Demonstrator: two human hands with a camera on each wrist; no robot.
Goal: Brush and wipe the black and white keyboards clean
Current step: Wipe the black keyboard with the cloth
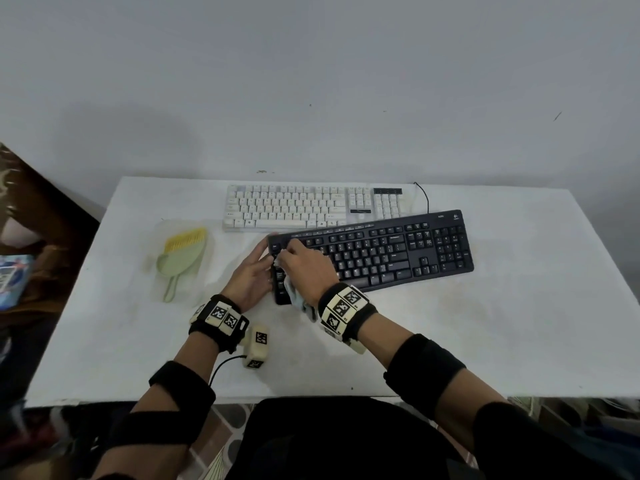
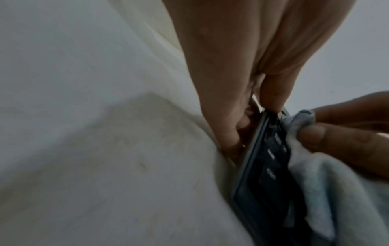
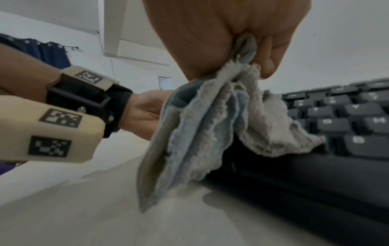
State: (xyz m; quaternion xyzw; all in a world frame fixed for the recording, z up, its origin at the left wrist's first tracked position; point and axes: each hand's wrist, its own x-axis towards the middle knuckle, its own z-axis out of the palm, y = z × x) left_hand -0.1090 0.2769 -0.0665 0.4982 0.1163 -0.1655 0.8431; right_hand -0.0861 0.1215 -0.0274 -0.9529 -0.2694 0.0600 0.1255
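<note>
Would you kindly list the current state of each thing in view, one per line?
black keyboard: flat on table, angled, being wiped at its left end
white keyboard: flat behind it, untouched
cloth: bunched in right hand, draped over the keys
left hand: holds the black keyboard's left edge
brush and dustpan: lying idle on the table

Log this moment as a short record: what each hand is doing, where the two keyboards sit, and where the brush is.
left hand: grips the left end of the black keyboard
right hand: holds a cloth on the black keyboard's left keys
white keyboard: behind the black one, untouched
brush: in its dustpan, left of the keyboards
surface: white table
</note>
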